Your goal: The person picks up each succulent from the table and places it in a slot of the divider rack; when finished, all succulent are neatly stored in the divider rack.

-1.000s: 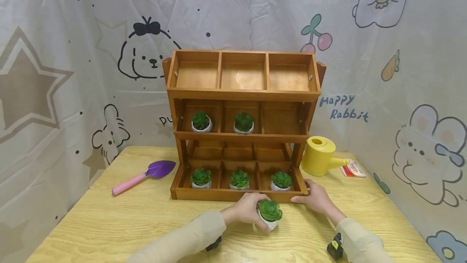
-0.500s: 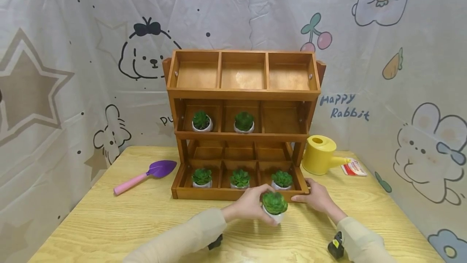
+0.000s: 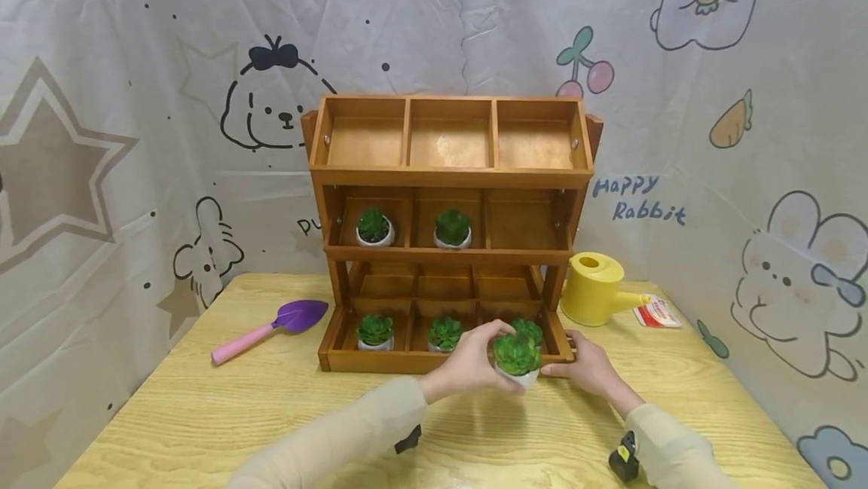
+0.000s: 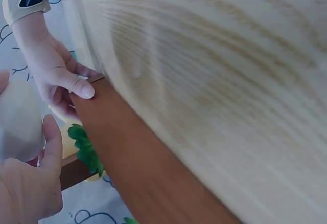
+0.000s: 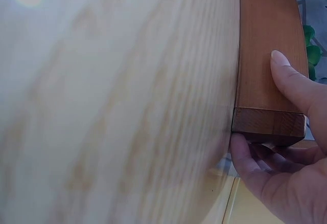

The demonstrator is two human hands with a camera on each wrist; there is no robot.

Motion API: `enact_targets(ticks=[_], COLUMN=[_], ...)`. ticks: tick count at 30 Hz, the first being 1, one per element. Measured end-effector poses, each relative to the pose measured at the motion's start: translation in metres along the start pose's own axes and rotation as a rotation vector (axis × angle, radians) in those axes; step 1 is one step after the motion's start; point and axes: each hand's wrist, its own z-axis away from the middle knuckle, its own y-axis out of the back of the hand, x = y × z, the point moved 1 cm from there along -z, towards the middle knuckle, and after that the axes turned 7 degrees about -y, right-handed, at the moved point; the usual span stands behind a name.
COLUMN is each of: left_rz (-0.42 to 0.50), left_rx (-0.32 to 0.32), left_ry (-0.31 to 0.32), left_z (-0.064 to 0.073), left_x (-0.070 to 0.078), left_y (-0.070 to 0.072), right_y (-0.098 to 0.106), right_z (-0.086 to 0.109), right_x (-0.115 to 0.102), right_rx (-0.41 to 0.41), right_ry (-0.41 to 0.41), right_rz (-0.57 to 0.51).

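Observation:
My left hand (image 3: 469, 363) grips a potted succulent (image 3: 518, 357) by its white pot, held up in front of the rack's bottom right compartment. In the left wrist view the white pot (image 4: 20, 124) shows between thumb and fingers. Behind it, another succulent (image 3: 527, 331) in that compartment is partly hidden. My right hand (image 3: 588, 365) holds the front right corner of the wooden rack (image 3: 434, 362); in the right wrist view the thumb lies on the front board (image 5: 268, 45) and the fingers curl round its end. Two more succulents, left (image 3: 375, 331) and middle (image 3: 445, 332), sit in the bottom tier.
The middle tier holds two potted plants, left (image 3: 375, 227) and centre (image 3: 453, 228). A yellow watering can (image 3: 593, 291) stands right of the rack, near a red and white card (image 3: 658, 313). At left lies a purple trowel (image 3: 271, 328) with a pink handle.
My left hand has carried the succulent up and slightly right, toward the rack's bottom right compartment, so it now overlaps the plant there. My right hand keeps its grip on the rack corner.

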Motion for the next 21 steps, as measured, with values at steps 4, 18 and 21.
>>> enact_targets(ticks=[4, 18, 21], left_rz=[-0.004, -0.033, -0.045], left_rx=[0.034, 0.288, 0.338], left_ry=[-0.016, -0.081, -0.098], left_z=[-0.007, -0.040, -0.045], left_x=[0.005, 0.013, 0.014], left_y=[0.005, 0.032, 0.037], right_y=[0.000, 0.002, 0.002], right_z=[0.001, 0.001, 0.002], right_x=[-0.001, -0.002, -0.002], right_rx=[-0.003, -0.004, -0.004], right_ry=[0.000, -0.008, -0.005], right_rz=[-0.005, 0.013, 0.017])
